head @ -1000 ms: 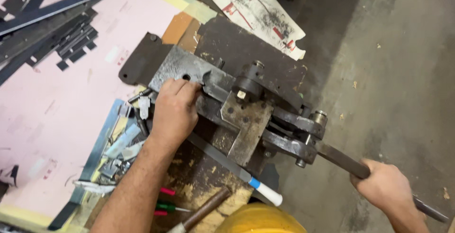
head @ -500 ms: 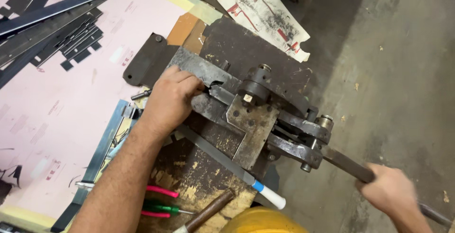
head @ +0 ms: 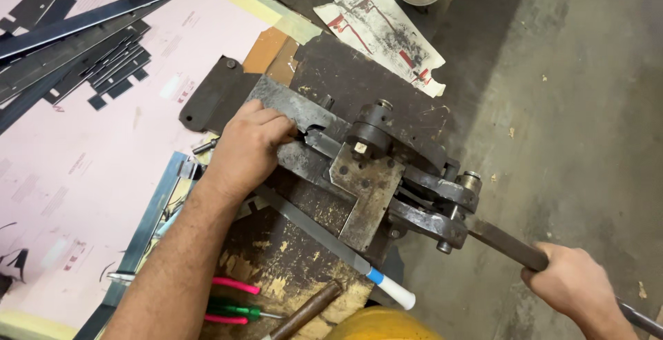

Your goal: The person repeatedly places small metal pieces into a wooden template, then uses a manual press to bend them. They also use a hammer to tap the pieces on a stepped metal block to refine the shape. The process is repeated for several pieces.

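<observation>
Lever shear point(head: 373, 167) on the worktop point(head: 290, 271), worked with both hands.

The lever shear, a dark, rusty steel machine, sits in the middle of the scene on a stained block, with its long handle bar point(head: 507, 243) running out to the near right. The left hand point(head: 248, 146) lies on the machine's left end, fingers curled down over a small metal piece at the blade. The right hand point(head: 573, 285) is closed in a fist around the handle bar. A flat file point(head: 324, 240) with a white and blue grip lies just near of the machine. Pink-handled pliers point(head: 231, 302) lie at the near edge, and black metal strips point(head: 103, 57) rest on a pink sheet point(head: 83, 167) to the far left.
</observation>
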